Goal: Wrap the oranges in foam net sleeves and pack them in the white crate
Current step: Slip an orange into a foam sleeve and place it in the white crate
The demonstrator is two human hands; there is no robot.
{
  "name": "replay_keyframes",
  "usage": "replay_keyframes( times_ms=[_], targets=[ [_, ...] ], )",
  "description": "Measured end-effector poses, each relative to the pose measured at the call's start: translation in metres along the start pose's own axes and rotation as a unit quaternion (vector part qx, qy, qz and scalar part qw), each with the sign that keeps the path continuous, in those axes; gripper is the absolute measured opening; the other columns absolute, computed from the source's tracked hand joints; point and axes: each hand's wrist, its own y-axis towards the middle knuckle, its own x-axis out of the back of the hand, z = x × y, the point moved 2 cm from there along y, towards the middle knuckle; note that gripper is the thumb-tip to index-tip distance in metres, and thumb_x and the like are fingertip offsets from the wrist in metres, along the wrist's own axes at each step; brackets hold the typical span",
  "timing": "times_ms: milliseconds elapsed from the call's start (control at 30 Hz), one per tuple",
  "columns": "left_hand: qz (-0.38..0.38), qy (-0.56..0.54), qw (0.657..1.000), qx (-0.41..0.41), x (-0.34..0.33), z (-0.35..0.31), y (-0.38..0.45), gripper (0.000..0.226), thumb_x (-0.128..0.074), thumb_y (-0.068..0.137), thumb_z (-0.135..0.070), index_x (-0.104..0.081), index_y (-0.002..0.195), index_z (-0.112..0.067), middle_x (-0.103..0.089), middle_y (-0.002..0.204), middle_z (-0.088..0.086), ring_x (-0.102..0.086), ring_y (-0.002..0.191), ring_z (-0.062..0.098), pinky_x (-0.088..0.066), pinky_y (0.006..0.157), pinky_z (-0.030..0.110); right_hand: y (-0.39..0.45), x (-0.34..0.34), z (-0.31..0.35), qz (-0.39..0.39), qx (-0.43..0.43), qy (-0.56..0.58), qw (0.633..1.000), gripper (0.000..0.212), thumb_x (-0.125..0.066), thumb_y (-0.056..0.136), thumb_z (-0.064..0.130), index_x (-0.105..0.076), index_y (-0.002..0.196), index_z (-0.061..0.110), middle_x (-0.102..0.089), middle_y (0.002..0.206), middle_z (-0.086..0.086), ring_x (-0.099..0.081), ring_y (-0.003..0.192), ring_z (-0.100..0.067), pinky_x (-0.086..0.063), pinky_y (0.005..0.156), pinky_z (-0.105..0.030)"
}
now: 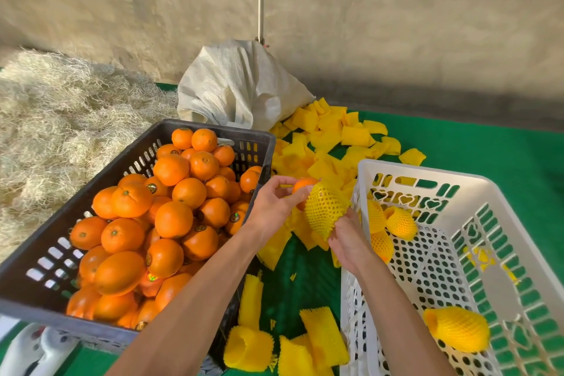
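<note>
On the green worktop, mid-frame, the right hand pinches a soft, stretchy foam sleeve while the left hand grips a firm orange at its mouth; best held at the rim. White crate right.

Small round stickers sit on several oranges, but their print seems too small to read.

The green tabletop carries a dark crate, a white crate, loose yellow foam sleeves and a white sack.
</note>
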Motion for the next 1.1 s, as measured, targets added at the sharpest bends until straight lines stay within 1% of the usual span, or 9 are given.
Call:
replay_keyframes(
  times_ms=[233, 333, 433, 633, 767, 867, 967, 1033, 1100],
  targets=[
    [0.151, 0.046, 0.987, 0.029, -0.016, -0.002, -0.007, 0.038, -0.036, 0.111, -0.025, -0.063, 0.134, -0.013, -0.067, 0.123, -0.003, -0.059, 0.114, 0.011, -0.049, 0.097, 0.030, -0.004, 0.000, -0.003, -0.034, -0.014, 0.060, 0.998, 0.037, -0.064, 0.097, 0.005, -0.060, 0.132, 0.016, -0.073, 0.120, -0.014, -0.075, 0.100, -0.022, -0.061, 0.071, -0.031],
    [0.192, -0.002, 0.978, 0.076, -0.018, -0.004, -0.008, 0.053, -0.047, 0.091, -0.038, -0.056, 0.141, -0.023, -0.057, 0.144, -0.001, -0.049, 0.135, 0.023, -0.042, 0.113, 0.053, -0.005, 0.001, 0.003, -0.021, -0.009, 0.086, 0.996, 0.041, -0.059, 0.099, 0.008, -0.057, 0.140, 0.010, -0.071, 0.125, -0.016, -0.072, 0.111, -0.027, -0.061, 0.078, -0.033],
    [0.271, -0.037, 0.961, 0.040, -0.019, 0.000, -0.013, 0.049, -0.068, 0.092, -0.028, -0.059, 0.141, -0.029, -0.064, 0.138, 0.005, -0.059, 0.129, 0.030, -0.050, 0.107, 0.051, -0.007, -0.001, 0.007, 0.000, -0.015, 0.105, 0.994, 0.042, -0.058, 0.100, 0.017, -0.056, 0.141, 0.010, -0.068, 0.130, -0.018, -0.069, 0.117, -0.030, -0.060, 0.083, -0.037],
    [0.184, -0.045, 0.982, -0.006, -0.019, -0.006, -0.015, 0.043, -0.084, 0.083, -0.006, -0.071, 0.123, -0.015, -0.075, 0.112, 0.008, -0.073, 0.101, 0.025, -0.062, 0.079, 0.041, -0.010, -0.007, 0.013, 0.044, -0.025, 0.096, 0.994, 0.059, -0.063, 0.089, 0.023, -0.052, 0.144, 0.004, -0.063, 0.135, -0.024, -0.064, 0.123, -0.036, -0.057, 0.096, -0.043],
    [0.081, -0.176, 0.980, 0.041, -0.010, -0.014, -0.008, 0.049, -0.085, 0.081, -0.010, -0.068, 0.126, -0.014, -0.070, 0.124, 0.019, -0.070, 0.109, 0.035, -0.059, 0.089, 0.060, -0.012, -0.006, 0.029, 0.067, 0.046, 0.104, 0.991, 0.040, -0.054, 0.098, 0.021, -0.061, 0.134, 0.005, -0.069, 0.130, -0.014, -0.065, 0.124, -0.026, -0.058, 0.092, -0.032],
    [0.074, -0.249, 0.962, 0.085, -0.005, -0.011, -0.007, 0.049, -0.086, 0.083, -0.021, -0.068, 0.129, -0.015, -0.069, 0.128, 0.016, -0.069, 0.110, 0.032, -0.059, 0.090, 0.054, -0.020, -0.008, 0.025, -0.016, 0.149, 0.003, 0.989, 0.022, -0.062, 0.101, 0.022, -0.078, 0.113, 0.016, -0.077, 0.116, -0.007, -0.072, 0.112, -0.020, -0.059, 0.085, -0.024],
    [0.076, -0.268, 0.955, 0.102, -0.005, -0.009, -0.006, 0.053, -0.087, 0.082, -0.031, -0.069, 0.128, -0.012, -0.071, 0.128, 0.011, -0.067, 0.116, 0.031, -0.060, 0.087, 0.044, -0.030, -0.004, 0.025, -0.152, 0.295, -0.149, 0.931, 0.033, -0.056, 0.106, 0.032, -0.079, 0.084, 0.020, -0.079, 0.084, -0.002, -0.076, 0.080, -0.018, -0.060, 0.070, -0.023],
    [0.072, -0.253, 0.960, 0.093, -0.004, -0.011, -0.004, 0.054, -0.085, 0.084, -0.035, -0.068, 0.129, -0.011, -0.072, 0.127, 0.009, -0.068, 0.115, 0.029, -0.059, 0.083, 0.040, -0.036, 0.002, 0.031, -0.203, 0.363, -0.213, 0.884, 0.040, -0.053, 0.103, 0.041, -0.067, 0.072, 0.019, -0.068, 0.065, -0.003, -0.064, 0.059, -0.020, -0.055, 0.057, -0.037],
    [0.067, -0.212, 0.972, 0.081, -0.005, -0.012, -0.004, 0.058, -0.087, 0.081, -0.039, -0.069, 0.128, -0.010, -0.074, 0.124, 0.008, -0.070, 0.112, 0.027, -0.058, 0.077, 0.036, -0.039, 0.006, 0.035, -0.196, 0.409, -0.302, 0.839, 0.026, -0.058, 0.095, 0.044, -0.061, 0.091, 0.018, -0.064, 0.081, -0.001, -0.060, 0.069, -0.020, -0.053, 0.063, -0.046]
  ],
)
